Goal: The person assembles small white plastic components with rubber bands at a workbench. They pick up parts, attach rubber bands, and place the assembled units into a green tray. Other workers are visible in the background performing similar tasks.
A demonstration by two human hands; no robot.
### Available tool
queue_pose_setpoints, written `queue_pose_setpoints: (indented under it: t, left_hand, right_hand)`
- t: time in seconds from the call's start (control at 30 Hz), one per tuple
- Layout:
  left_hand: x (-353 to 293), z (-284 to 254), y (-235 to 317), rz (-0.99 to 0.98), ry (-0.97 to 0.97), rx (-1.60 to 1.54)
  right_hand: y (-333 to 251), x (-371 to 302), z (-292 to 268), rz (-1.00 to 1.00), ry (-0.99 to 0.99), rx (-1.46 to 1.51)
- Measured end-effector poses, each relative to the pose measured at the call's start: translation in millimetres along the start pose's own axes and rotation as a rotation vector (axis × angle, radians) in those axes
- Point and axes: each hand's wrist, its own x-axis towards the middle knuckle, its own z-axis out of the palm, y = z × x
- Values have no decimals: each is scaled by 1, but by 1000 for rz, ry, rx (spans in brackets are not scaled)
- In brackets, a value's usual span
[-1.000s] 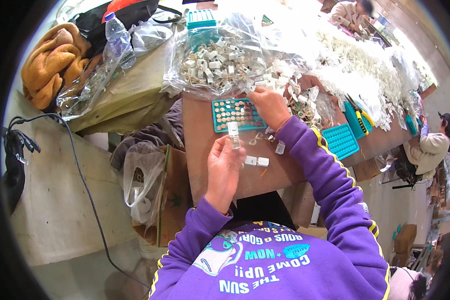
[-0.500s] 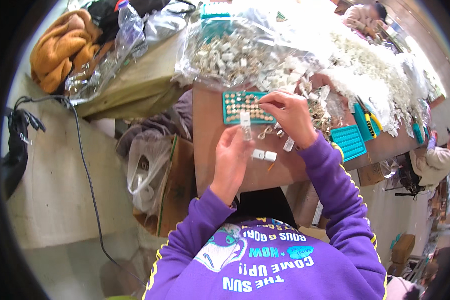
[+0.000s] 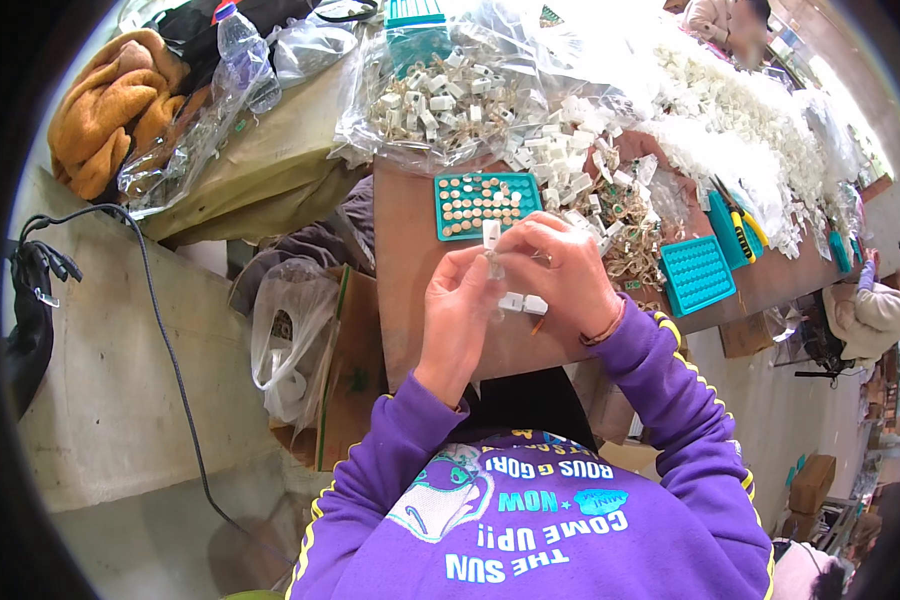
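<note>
Between the fingertips of my left hand (image 3: 455,305) is a small white plastic case (image 3: 491,234), upright, with a clear lower part. My right hand (image 3: 568,268) meets it from the right, thumb and fingers pinched together at its side. Whatever those fingers hold is too small or hidden to make out. Just beyond both hands lies a teal tray (image 3: 440,232) with rows of small round metal discs (image 3: 460,214). Two more white cases (image 3: 534,305) rest on the table under my right hand, next to a thin orange stick (image 3: 538,326).
Heaps of white cases (image 3: 440,103) and tangled small parts (image 3: 630,235) cover the table's far side. A second teal tray (image 3: 698,276) and yellow-handled pliers (image 3: 742,222) lie at right. A plastic bag (image 3: 292,340) hangs at left. Other people (image 3: 875,315) sit farther off.
My right hand has come from above the disc tray back toward me, down to the white case in my left hand. My left hand stays nearly in place.
</note>
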Motion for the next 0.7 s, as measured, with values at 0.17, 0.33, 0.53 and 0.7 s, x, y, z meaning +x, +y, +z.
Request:
queue_pose_setpoints:
  t: [0.17,0.33,0.53,0.7]
  left_hand:
    - [2,0,0,4,58,-78]
    - [1,2,2,-26,57,-72]
    - [0,4,0,0,94,-87]
    - [1,5,2,-17,84,-66]
  right_hand:
    - [-8,0,1,119,86,32]
    - [-11,-8,14,-21,131,-37]
    - [0,-11,24,129,222,135]
    - [3,-8,18,9,172,0]
